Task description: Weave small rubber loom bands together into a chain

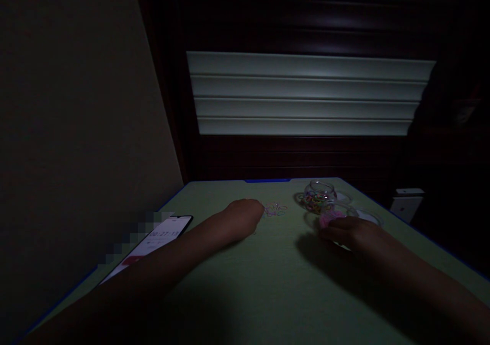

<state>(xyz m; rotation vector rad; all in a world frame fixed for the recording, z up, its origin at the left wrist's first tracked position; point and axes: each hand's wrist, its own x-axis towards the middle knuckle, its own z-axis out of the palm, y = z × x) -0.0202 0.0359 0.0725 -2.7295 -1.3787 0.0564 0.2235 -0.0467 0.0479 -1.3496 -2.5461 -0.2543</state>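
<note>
In the head view my left hand is curled closed over the table, at the left edge of a small loose pile of colourful rubber bands. Its fingertips are turned away from me, so whatever they may hold is hidden. My right hand has its fingers bent against the near side of a clear jar with pink contents. Just behind that jar stands a second clear round jar, open at the top and partly filled with multicoloured bands.
A phone showing a timer lies at the table's left, partly behind my left forearm. Pale round pieces, perhaps lids, lie right of the jars. The green table has a blue edge. A white box stands beyond its right side.
</note>
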